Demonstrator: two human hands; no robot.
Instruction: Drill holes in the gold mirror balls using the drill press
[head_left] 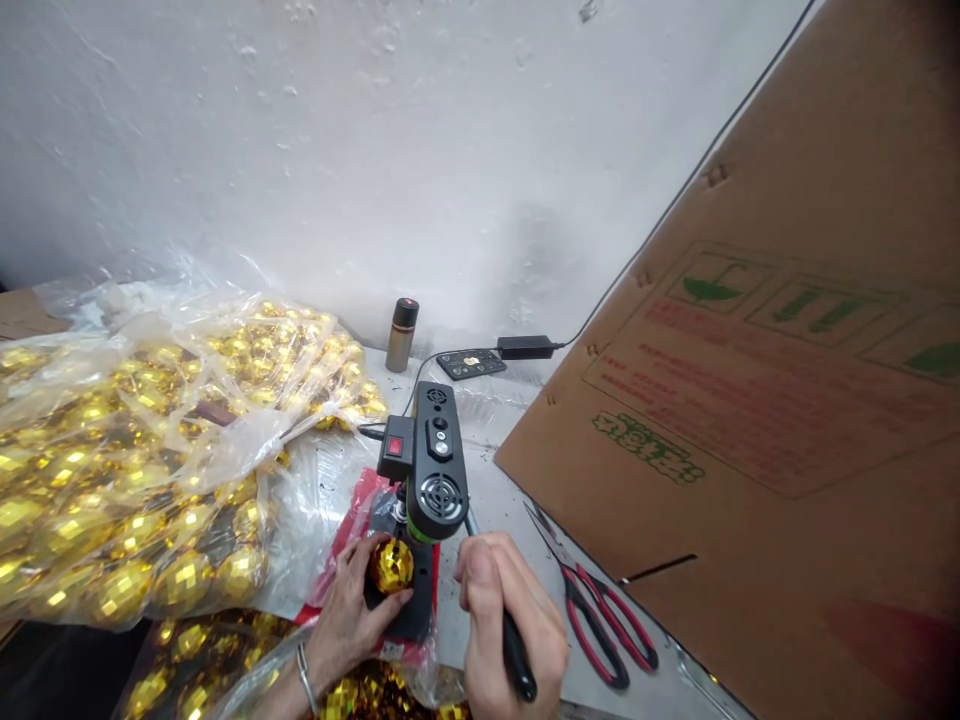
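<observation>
A shiny gold faceted ball (pixel 393 566) sits on the dark base of a small black drill press (pixel 440 455), below its head. My left hand (pixel 358 600), with a bracelet at the wrist, holds the ball between thumb and fingers from the left side. To the right of the press, my right hand (pixel 510 625) is wrapped round a black-ended lever (pixel 517 655) that slants up toward the machine. A switch box with a red rocker (pixel 395 446) is fixed to the press's left side.
Clear plastic bags of gold balls (pixel 135 450) cover the left side. Red-handled scissors (pixel 600 610) lie right of my right hand, beside a large cardboard box (pixel 750 400). Behind the press stand a capped bottle (pixel 402 335), a black adapter (pixel 525 347) and a dark patterned slab (pixel 471 364).
</observation>
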